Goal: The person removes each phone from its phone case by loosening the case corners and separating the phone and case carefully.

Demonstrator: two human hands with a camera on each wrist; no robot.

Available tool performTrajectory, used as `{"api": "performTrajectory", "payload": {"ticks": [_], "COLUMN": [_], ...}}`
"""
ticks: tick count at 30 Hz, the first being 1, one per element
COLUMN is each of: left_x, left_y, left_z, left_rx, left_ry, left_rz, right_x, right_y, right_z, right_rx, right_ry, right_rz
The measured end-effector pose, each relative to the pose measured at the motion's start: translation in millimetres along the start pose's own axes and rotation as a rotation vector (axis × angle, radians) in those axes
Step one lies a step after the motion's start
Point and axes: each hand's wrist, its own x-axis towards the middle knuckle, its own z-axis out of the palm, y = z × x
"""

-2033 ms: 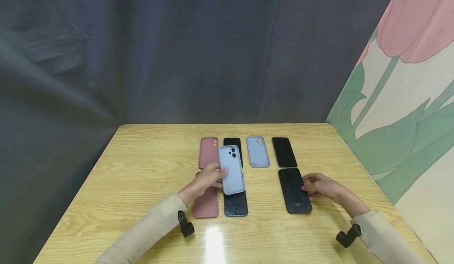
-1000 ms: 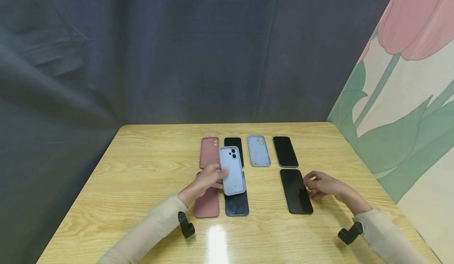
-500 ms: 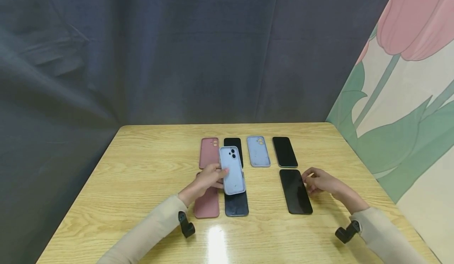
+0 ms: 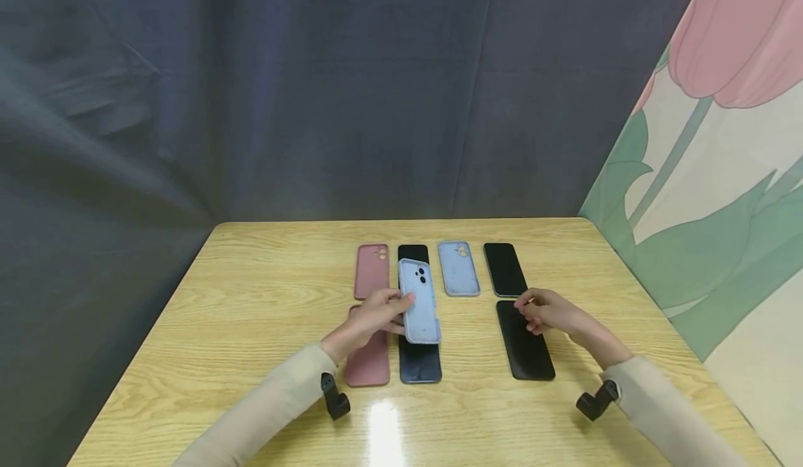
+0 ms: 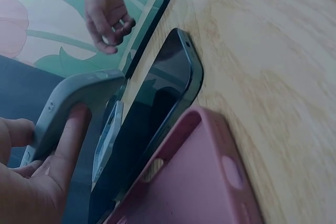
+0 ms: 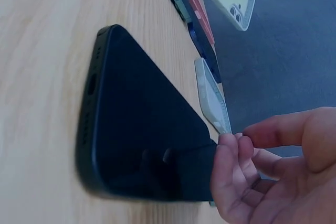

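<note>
My left hand (image 4: 375,312) pinches a light blue phone case (image 4: 422,307) by its left edge, thumb on its inner face. The case is held above two dark phones, a far one (image 4: 413,251) and a near one (image 4: 420,366), partly covering both. My right hand (image 4: 552,311) hovers over the upper part of the near right black phone (image 4: 530,355). In the right wrist view, the right hand's fingers (image 6: 231,171) are loosely bent, thumb close to the fingertips, with nothing seen between them. The phone lies screen up on the table.
On the wooden table (image 4: 251,272) lie a far pink case (image 4: 372,272), a near pink case (image 4: 369,362) partly behind my left hand, a second light blue case (image 4: 459,269) and a far right black phone (image 4: 505,269). A dark curtain (image 4: 351,104) hangs behind.
My right hand has left the near right phone's right side and moved left and up over its top. My left hand has shifted slightly right, turning the light blue case a little.
</note>
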Motion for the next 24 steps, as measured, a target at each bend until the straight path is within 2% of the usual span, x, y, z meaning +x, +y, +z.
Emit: {"api": "performTrajectory", "payload": {"ticks": [7, 24], "left_x": [5.0, 14.9], "left_y": [1.7, -8.4], "left_z": [15.8, 54.0], "left_rx": [-0.006, -0.007], "left_ry": [-0.007, -0.08], "left_rz": [-0.01, -0.045], "right_x": [9.7, 18.2], "right_y": [-2.9, -1.3], "right_z": [3.1, 10.9], "right_rx": [0.019, 0.025], "right_ry": [-0.007, -0.01], "right_rz": [-0.043, -0.047]}}
